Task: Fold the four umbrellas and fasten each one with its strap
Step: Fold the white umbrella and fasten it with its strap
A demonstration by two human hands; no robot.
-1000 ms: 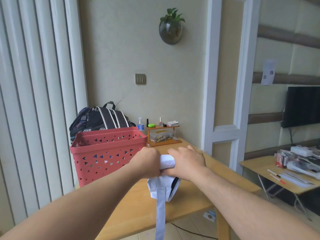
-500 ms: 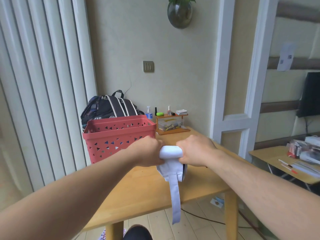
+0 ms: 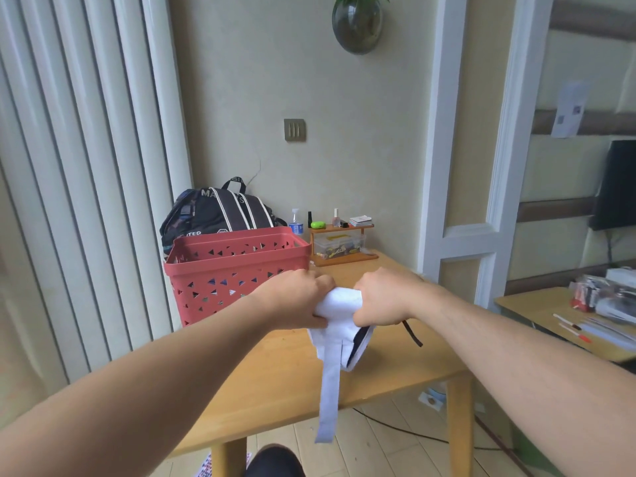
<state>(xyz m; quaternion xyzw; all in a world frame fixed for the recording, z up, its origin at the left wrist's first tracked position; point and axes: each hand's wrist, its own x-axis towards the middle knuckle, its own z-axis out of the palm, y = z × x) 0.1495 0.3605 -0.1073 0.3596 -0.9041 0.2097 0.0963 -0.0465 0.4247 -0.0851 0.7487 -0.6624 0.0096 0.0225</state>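
Observation:
A folded white umbrella (image 3: 339,327) with a dark lining is held above the wooden table (image 3: 289,380). My left hand (image 3: 296,299) grips its left side and my right hand (image 3: 385,297) grips its right side, fingers curled round the bunched fabric. Its long pale strap (image 3: 328,390) hangs loose, down past the table's front edge. A short black wrist loop (image 3: 413,335) dangles below my right hand. No other umbrellas are visible.
A red perforated basket (image 3: 237,270) stands on the table just behind my left hand, a dark backpack (image 3: 220,211) behind it. A small wooden shelf with bottles and a clear box (image 3: 339,244) sits at the table's back. A second table with clutter (image 3: 592,311) is at the right.
The view has tilted down a little more. My hands have drawn slightly apart on the umbrella, and the black wrist loop now shows below my right hand.

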